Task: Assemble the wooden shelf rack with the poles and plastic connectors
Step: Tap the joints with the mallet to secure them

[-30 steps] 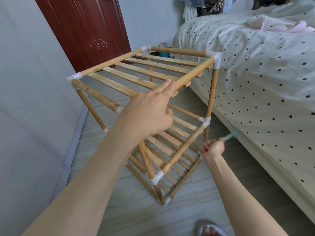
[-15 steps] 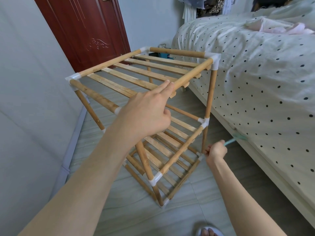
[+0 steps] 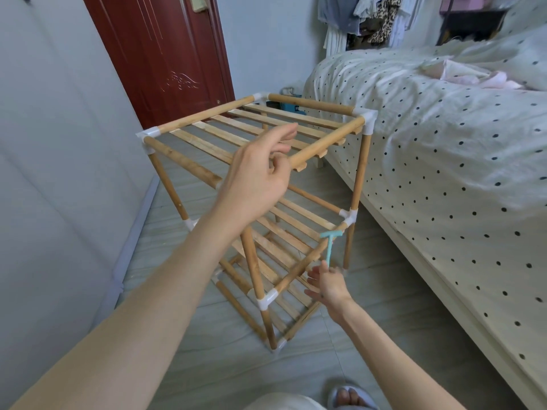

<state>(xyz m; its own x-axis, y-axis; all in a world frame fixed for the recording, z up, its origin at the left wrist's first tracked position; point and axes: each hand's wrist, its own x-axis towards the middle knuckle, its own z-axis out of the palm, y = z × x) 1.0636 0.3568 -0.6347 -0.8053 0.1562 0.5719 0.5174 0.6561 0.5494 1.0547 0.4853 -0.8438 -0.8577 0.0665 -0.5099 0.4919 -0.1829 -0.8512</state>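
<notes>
The wooden shelf rack (image 3: 204,119) stands upright on the floor, with three slatted tiers, round poles and white plastic connectors (image 3: 368,121) at the corners. My left hand (image 3: 254,176) hovers over the near top corner with fingers loosely curled, just off the front top pole (image 3: 322,143). Low beside the rack's right side, my right hand (image 3: 327,284) pinches the handle of a small teal plastic mallet (image 3: 331,241). The mallet's head points up, near the middle-tier connector (image 3: 347,217).
A bed with a dotted cover (image 3: 444,161) runs close along the rack's right side. A dark red door (image 3: 165,54) and a pale wall (image 3: 59,173) stand to the left. Clothes hang at the back. My slippered foot (image 3: 349,396) is on the tiled floor (image 3: 296,365).
My left hand has let go of the top front pole and lifted slightly. My right hand has swung the teal mallet from pointing right toward the bed to pointing up beside the middle connector.
</notes>
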